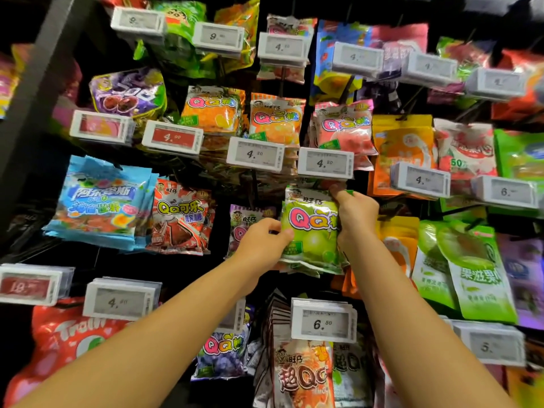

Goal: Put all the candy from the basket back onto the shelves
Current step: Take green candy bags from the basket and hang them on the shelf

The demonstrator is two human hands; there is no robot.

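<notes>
Two hands meet on one green QQ candy bag [310,231], which hangs in front of the dark rack of pegs, just below the white price tag reading 4.20 [325,163]. The left hand [262,242] takes the bag at its lower left edge: the thumb lies on the printed front face while the other fingers curl behind the packet, so the edge is pinched between them. The right hand [356,216] grips the upper right side of the bag; its thumb and forefinger reach up to the top corner near the peg under the tag, and the remaining fingers wrap round the right edge, hiding the last part of the logo. The packet sits upright between the two hands, its front facing outward, with more green packets stacked behind its lower edge. A purple QQ bag [244,228] hangs just to the left, partly behind the left hand. An orange packet [396,242] hangs to the right, past the right wrist. Whether the bag's hole is on the peg cannot be told.
</notes>
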